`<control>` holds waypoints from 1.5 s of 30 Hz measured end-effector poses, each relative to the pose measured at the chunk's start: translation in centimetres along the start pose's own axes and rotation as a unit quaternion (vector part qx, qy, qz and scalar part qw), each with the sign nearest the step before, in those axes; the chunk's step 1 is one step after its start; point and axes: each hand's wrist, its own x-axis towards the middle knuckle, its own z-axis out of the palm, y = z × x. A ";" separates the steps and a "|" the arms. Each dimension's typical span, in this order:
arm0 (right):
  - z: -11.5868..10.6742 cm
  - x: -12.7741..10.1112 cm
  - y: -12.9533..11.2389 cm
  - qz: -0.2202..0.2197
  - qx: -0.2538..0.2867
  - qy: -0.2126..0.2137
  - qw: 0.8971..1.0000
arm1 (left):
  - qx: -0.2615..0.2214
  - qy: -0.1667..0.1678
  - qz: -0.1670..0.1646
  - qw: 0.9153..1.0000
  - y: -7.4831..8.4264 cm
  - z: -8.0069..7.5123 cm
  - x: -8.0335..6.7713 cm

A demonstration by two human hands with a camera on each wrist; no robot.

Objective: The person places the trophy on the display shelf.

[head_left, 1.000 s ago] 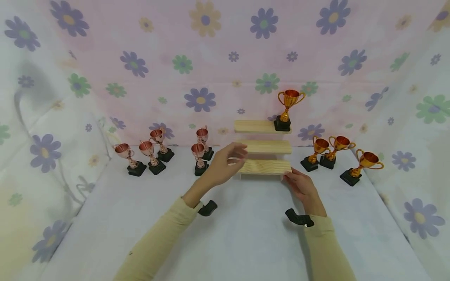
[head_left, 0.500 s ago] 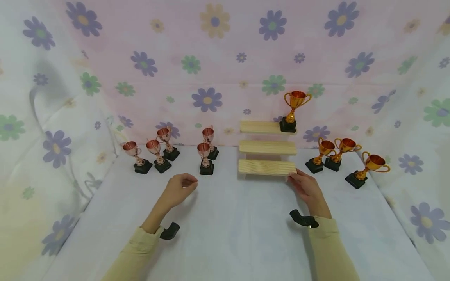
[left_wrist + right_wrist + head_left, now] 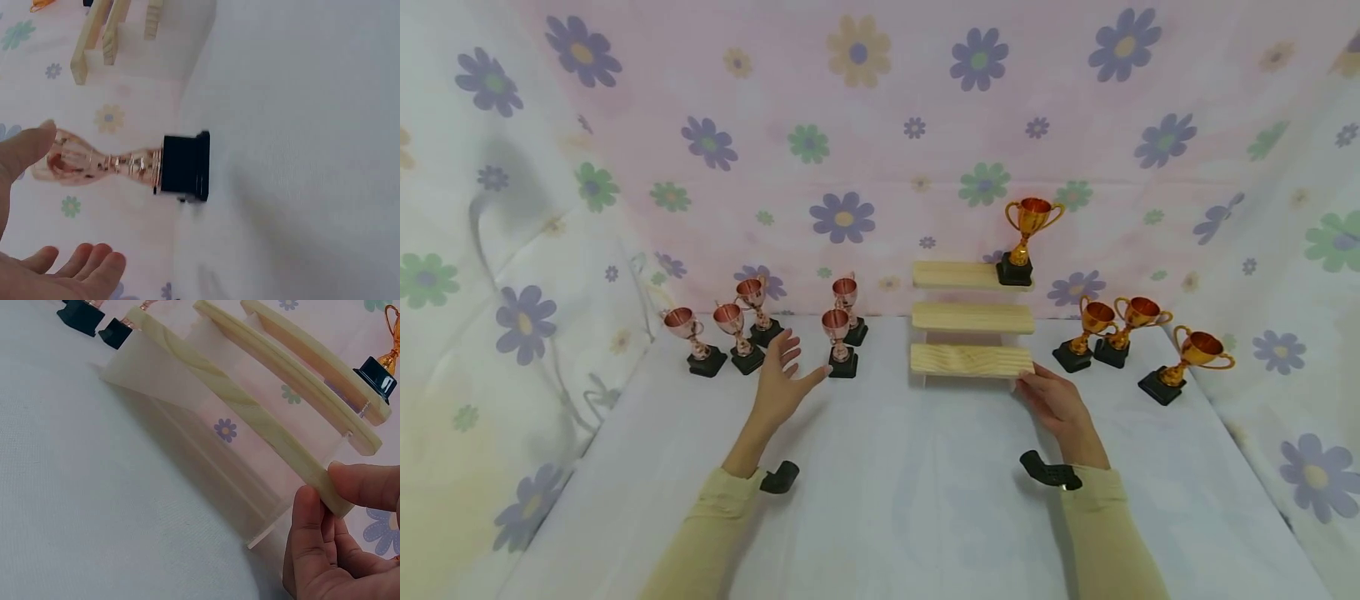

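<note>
Pale yellow long sleeves (image 3: 1108, 533) are worn, with black fittings (image 3: 780, 477) at both wrists (image 3: 747, 454).
The left hand (image 3: 779, 392) and right hand (image 3: 1060, 407) are bare; the left sleeve (image 3: 707, 525) is softly creased; each fitting is bent like an elbow, the right fitting (image 3: 1049, 472) perhaps being textured, though too small to confirm.

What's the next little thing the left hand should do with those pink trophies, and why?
I'd probably curl the left hand round the front pink trophy beside its thumb. That hand looks open and holds nothing, and its thumb reaches toward that trophy. The right hand is busy pinching the end of the bottom shelf.
</note>
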 end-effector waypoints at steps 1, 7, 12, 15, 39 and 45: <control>0.0 0.0 0.0 0.000 0.001 0.000 1.000 | -0.012 0.012 0.007 1.000 0.0 0.4 0.1; 0.2 0.0 0.1 0.000 -0.001 0.006 1.000 | -0.061 0.052 0.040 0.996 0.2 2.4 0.4; 0.2 0.1 0.1 0.000 -0.001 0.012 1.000 | -0.085 0.064 0.056 0.993 1.5 3.5 0.1; 0.1 0.2 0.2 -0.004 -0.003 0.011 1.000 | -0.097 0.066 0.059 0.991 2.8 3.9 -0.3; -0.2 0.4 0.3 -0.001 -0.011 0.009 1.000 | -0.130 0.150 0.079 0.977 0.2 6.7 2.9; -0.2 0.3 0.3 -0.002 -0.009 0.008 1.000 | -0.134 0.165 0.098 0.972 -0.1 6.8 3.0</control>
